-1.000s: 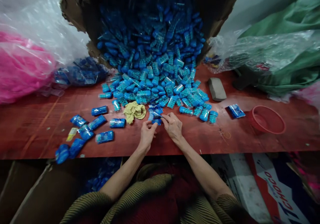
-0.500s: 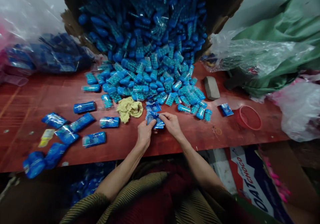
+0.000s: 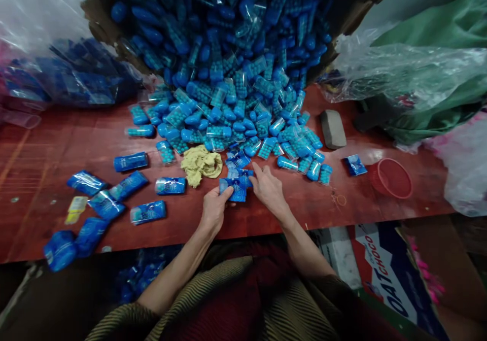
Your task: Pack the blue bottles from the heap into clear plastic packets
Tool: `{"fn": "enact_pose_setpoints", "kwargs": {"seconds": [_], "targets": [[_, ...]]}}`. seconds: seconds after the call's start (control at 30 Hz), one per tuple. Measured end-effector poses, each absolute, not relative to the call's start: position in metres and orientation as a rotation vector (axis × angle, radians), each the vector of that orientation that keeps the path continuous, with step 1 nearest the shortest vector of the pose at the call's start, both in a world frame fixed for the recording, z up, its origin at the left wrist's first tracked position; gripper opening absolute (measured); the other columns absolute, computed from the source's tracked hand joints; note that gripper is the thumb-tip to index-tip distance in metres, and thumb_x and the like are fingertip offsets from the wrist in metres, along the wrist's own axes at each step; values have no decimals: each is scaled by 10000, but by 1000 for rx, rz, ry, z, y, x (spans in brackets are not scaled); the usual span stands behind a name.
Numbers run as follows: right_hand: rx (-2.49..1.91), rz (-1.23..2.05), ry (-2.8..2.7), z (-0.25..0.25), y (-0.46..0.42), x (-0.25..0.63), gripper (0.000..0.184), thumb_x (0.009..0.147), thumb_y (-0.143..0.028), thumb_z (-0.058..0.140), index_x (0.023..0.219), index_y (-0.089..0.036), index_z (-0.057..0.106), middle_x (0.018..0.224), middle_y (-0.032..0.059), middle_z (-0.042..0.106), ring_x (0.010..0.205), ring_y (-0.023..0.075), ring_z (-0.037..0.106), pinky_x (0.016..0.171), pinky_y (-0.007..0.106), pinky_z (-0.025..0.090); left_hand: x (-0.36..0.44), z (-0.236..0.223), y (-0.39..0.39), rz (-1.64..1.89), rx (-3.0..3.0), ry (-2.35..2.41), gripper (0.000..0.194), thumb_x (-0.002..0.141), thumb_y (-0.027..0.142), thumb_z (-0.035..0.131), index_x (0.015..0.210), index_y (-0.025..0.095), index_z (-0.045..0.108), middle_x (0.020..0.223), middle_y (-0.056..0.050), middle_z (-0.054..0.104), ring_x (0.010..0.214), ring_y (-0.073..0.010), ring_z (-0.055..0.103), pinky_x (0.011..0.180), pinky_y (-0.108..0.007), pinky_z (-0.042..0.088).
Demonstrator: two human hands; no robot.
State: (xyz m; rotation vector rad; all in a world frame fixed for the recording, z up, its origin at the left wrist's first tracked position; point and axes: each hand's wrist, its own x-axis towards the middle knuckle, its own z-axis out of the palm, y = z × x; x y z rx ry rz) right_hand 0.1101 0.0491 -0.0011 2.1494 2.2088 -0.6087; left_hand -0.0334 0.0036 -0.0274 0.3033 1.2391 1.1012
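Note:
My left hand (image 3: 215,206) is closed on a flat blue printed wrapper (image 3: 238,190), the thumb on top near its left edge. Just to the right, my right hand (image 3: 268,186) has its index finger and thumb apart, the tips beside another blue wrapper edge (image 3: 249,173). Behind both hands lie several more loose blue wrappers (image 3: 236,159). A crumpled yellow cloth (image 3: 201,163) sits to their left. Beyond is a large heap of clear, blue-capped bottles filled with blue-green beads (image 3: 218,130), spilling onto the red table (image 3: 266,219).
Several wrapped blue bottles (image 3: 148,212) lie at left beside a small yellow-labelled item (image 3: 76,209). At right are a grey block (image 3: 333,129), a blue packet (image 3: 355,165), a red basket (image 3: 391,178) and plastic bags (image 3: 411,74). A printed carton (image 3: 395,280) stands below the table edge.
My hands have moved apart slightly. The wrapper in my left hand now shows flat and face up, and my right fingers have spread from their pinch. The view has shifted a little.

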Motion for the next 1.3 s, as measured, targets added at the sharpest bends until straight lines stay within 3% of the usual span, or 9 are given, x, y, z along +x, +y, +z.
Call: {"fn": "enact_pose_setpoints", "kwargs": {"seconds": [0.17, 0.33, 0.4, 0.57, 0.7, 0.83, 1.0, 1.13, 1.3], "targets": [[2457, -546, 2448, 2, 39, 123, 431, 899, -291, 406, 1301, -155, 480, 1209, 150, 516, 1044, 237, 535, 857, 351, 443, -26, -26, 6, 1142, 340, 1275, 360, 506, 393, 772, 677, 114, 621, 577, -2, 615, 478, -93, 515, 403, -203, 420], [2277, -1532, 2538, -2, 33, 120, 323, 853, -367, 487, 1069, -176, 633, 836, 21, 636, 641, 114, 539, 640, 228, 444, -18, -26, 5, 1102, 455, 1258, 347, 539, 401, 757, 690, 119, 621, 534, 27, 573, 434, -82, 472, 380, -209, 410], [2264, -1655, 2467, -6, 35, 115, 268, 852, -363, 484, 892, -179, 674, 708, -10, 627, 602, 108, 532, 597, 212, 411, -16, -28, 6, 1085, 467, 1276, 352, 532, 404, 759, 681, 119, 615, 523, 32, 563, 424, -81, 463, 378, -214, 411], [2365, -1248, 2401, -15, 44, 106, 289, 899, -367, 438, 821, -216, 671, 723, -2, 662, 702, 144, 596, 636, 225, 396, -24, -26, 1, 1047, 403, 1272, 383, 467, 389, 792, 647, 126, 581, 491, 42, 530, 427, -80, 470, 407, -222, 448], [2138, -878, 2394, -14, 44, 110, 257, 924, -344, 404, 1045, -276, 620, 947, 28, 668, 868, 188, 617, 701, 263, 424, -33, -19, -11, 1025, 389, 1298, 407, 446, 363, 808, 687, 109, 600, 561, 10, 583, 476, -94, 519, 405, -213, 453], [1897, -798, 2507, -11, 34, 119, 431, 914, -335, 422, 1339, -265, 397, 1135, 83, 557, 959, 212, 589, 730, 291, 459, -28, -14, -13, 1067, 393, 1287, 390, 455, 358, 800, 679, 106, 602, 575, 7, 587, 474, -85, 509, 400, -205, 440], [2214, -756, 2497, -6, 26, 129, 502, 895, -269, 439, 1383, -183, 362, 1259, 151, 466, 1127, 265, 499, 829, 352, 467, -13, -15, -3, 1112, 417, 1269, 363, 490, 365, 782, 683, 116, 600, 567, 14, 583, 488, -91, 519, 407, -202, 442], [2155, -1590, 2621, -4, 23, 137, 421, 892, -323, 447, 1281, -167, 493, 1163, 102, 570, 1025, 182, 567, 884, 300, 453, -7, -17, -3, 1084, 428, 1201, 347, 497, 356, 789, 670, 116, 608, 557, 23, 577, 468, -74, 494, 421, -200, 457], [1862, -2525, 2231, -17, 20, 136, 294, 785, -366, 562, 969, -150, 638, 849, 27, 662, 766, 137, 607, 729, 263, 478, -1, -17, -4, 1133, 463, 1203, 332, 499, 337, 794, 688, 113, 639, 562, 24, 591, 447, -60, 471, 428, -201, 467]]}}
